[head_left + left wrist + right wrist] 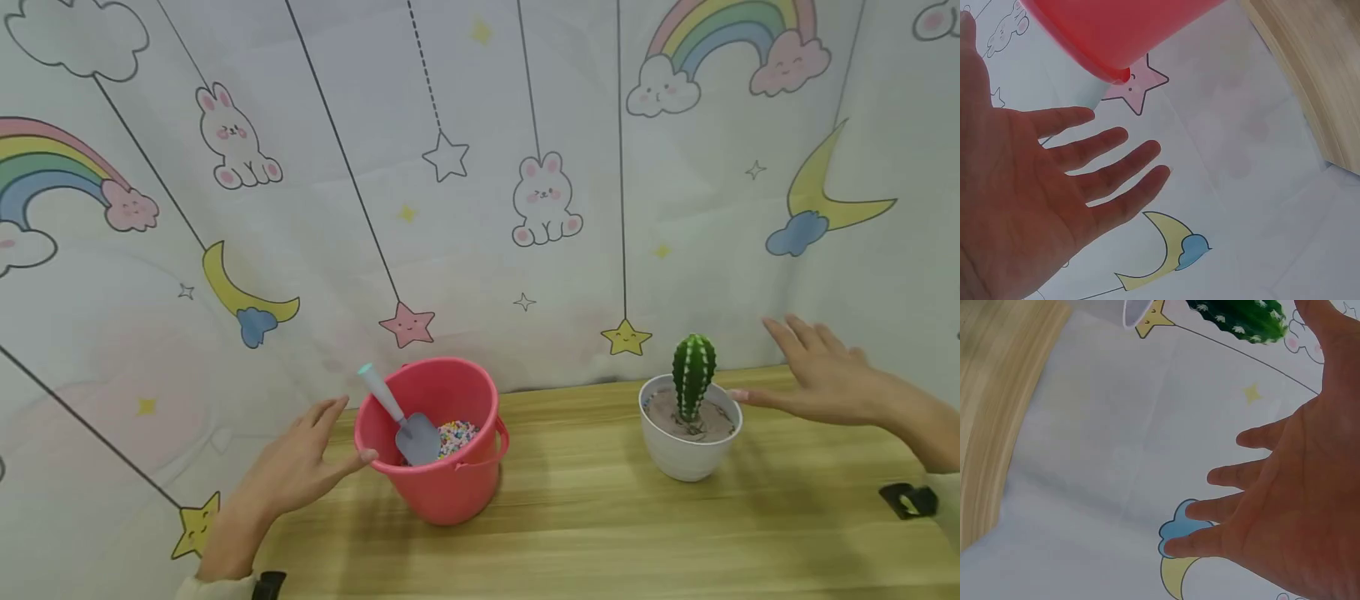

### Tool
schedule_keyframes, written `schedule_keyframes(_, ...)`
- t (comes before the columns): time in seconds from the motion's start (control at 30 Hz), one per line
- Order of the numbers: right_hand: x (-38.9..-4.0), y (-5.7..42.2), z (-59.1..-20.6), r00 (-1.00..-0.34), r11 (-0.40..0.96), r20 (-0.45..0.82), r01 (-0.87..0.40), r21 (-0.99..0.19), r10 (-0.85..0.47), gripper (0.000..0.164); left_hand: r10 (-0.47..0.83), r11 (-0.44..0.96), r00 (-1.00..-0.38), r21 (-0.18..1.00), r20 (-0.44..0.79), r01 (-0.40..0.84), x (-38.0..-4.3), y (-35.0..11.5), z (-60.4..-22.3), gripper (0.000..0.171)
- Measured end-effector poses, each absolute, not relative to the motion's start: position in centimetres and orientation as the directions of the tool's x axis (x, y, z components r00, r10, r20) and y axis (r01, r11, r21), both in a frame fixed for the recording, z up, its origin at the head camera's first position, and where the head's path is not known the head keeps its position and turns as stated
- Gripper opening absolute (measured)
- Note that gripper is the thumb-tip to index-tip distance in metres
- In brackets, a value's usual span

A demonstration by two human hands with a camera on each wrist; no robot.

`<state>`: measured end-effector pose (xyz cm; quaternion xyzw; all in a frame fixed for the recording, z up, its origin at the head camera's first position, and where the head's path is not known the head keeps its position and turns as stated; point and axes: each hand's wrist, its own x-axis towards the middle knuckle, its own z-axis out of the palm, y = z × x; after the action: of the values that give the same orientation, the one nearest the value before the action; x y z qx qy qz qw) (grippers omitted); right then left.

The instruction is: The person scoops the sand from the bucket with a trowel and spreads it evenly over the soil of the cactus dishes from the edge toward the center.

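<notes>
A red bucket (450, 492) stands on the wooden table with a small shovel (417, 438) leaning in it, over colourful beads (457, 435). Beside the bucket's left side is my left hand (296, 462), fingers spread and nothing held; its thumb tip overlaps the rim in the head view. To the right, a white pot (686, 454) holds a green cactus (693, 375) in brownish soil. My right hand (821, 379) hovers at the pot's right, fingers straight and apart, the thumb tip right at the rim. Both palms show bare in the wrist views.
The wooden table (577, 517) backs onto a pale cloth (480, 250) printed with rabbits, stars, moons and rainbows. A handle (502, 446) hangs on the bucket's right side. Bare tabletop lies between bucket and pot. A black strap (907, 500) sits at the right wrist.
</notes>
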<state>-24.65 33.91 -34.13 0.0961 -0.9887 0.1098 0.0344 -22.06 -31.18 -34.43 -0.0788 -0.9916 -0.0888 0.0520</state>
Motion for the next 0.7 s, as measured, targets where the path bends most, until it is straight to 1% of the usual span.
schedule_keyframes(0.1,-24.7,33.4,-33.9,-0.965,0.945,0.147,-0.247,-0.216,-0.219,0.115,0.139,0.961,-0.983,0.222,0.122,0.164,-22.0,-31.3,-34.4,0.100)
schedule_keyframes(0.3,-24.8,32.1,-32.9,-0.957,0.903,0.181,-0.277,-0.329,-0.228,0.113,0.141,0.897,-0.980,0.401,0.144,0.188,-22.1,-31.3,-33.8,0.083)
schedule_keyframes(0.37,-24.8,31.6,-32.6,-0.956,0.892,0.185,-0.280,-0.355,-0.226,0.112,0.137,0.877,-0.980,0.443,0.142,0.187,-22.1,-31.2,-33.5,0.079)
schedule_keyframes(0.5,-24.6,30.4,-31.9,-0.952,0.877,0.197,-0.296,-0.378,-0.236,0.112,0.115,0.849,-0.982,0.499,0.147,0.174,-22.1,-31.0,-32.9,0.073)
schedule_keyframes(0.7,-23.9,28.1,-30.8,-0.936,0.838,0.202,-0.348,-0.420,-0.288,0.110,0.093,0.830,-0.985,0.534,0.147,0.159,-22.1,-31.3,-32.5,0.069)
